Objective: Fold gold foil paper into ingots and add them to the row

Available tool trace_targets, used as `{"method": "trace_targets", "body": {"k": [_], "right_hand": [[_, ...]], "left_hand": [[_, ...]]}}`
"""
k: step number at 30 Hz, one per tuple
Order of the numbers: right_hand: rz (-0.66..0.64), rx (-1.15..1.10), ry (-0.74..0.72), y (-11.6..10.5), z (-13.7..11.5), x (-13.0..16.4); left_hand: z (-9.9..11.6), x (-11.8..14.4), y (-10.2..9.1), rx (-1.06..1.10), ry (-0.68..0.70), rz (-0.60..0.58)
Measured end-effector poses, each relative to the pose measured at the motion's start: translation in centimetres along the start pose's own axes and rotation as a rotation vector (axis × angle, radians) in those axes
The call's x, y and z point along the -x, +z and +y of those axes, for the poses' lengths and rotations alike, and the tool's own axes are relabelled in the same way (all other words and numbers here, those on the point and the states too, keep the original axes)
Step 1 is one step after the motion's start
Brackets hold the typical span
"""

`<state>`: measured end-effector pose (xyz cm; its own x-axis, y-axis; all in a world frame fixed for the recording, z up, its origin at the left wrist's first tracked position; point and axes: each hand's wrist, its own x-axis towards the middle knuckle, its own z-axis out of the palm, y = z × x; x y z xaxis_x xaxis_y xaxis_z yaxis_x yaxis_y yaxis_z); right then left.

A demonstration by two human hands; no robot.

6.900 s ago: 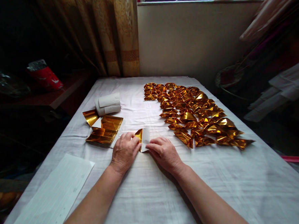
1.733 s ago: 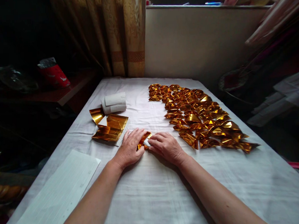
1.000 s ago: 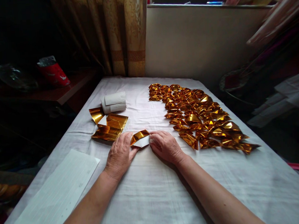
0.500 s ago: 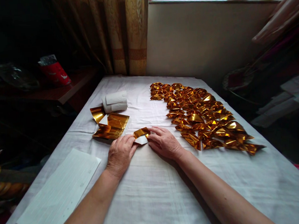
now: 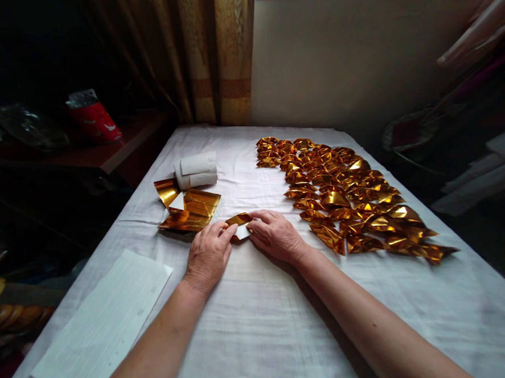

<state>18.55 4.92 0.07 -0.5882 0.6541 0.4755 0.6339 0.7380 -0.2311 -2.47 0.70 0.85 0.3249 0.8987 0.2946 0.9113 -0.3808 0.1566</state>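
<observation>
Between my two hands is a small piece of gold foil paper [image 5: 241, 231], partly folded, its white underside showing in the middle. My left hand [image 5: 209, 251] grips its left end, the thumb lying along the fold. At the right end, the fingers of my right hand [image 5: 276, 233] are closed on it. Just beyond my left hand lie loose sheets of gold foil paper [image 5: 202, 206], creased and curling. Several folded gold foil ingots [image 5: 330, 198] rest in rows to the right of my right hand.
A white paper roll [image 5: 197, 169] lies behind the loose foil. A pale lined sheet [image 5: 107, 323] is spread at the left front of the cloth-covered table [image 5: 261, 337]. On a dark side table stands a red container [image 5: 95, 121]. A curtain [image 5: 210, 54] and wall bound the back.
My left thumb has moved over the front of the foil piece, and its white opening looks narrower. The whole view has shifted slightly.
</observation>
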Motion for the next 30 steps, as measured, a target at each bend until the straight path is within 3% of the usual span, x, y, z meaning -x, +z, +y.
{"method": "trace_targets", "body": {"k": [7,15,22,30], "right_hand": [[0.004,-0.048,-0.026,0.9,0.7,-0.6],[-0.024,-0.009,-0.084,-0.2,-0.3,0.8],[-0.043,0.017,-0.061,-0.7,-1.1,2.2],[0.009,-0.079,-0.018,-0.4,-1.2,2.5]], "left_hand": [[-0.1,-0.2,-0.1,0.053,0.001,-0.018],[-0.5,0.5,1.1,0.272,0.113,0.036],[-0.4,1.1,1.2,0.246,0.006,0.159],[-0.3,0.9,0.0,0.215,0.047,0.045]]}}
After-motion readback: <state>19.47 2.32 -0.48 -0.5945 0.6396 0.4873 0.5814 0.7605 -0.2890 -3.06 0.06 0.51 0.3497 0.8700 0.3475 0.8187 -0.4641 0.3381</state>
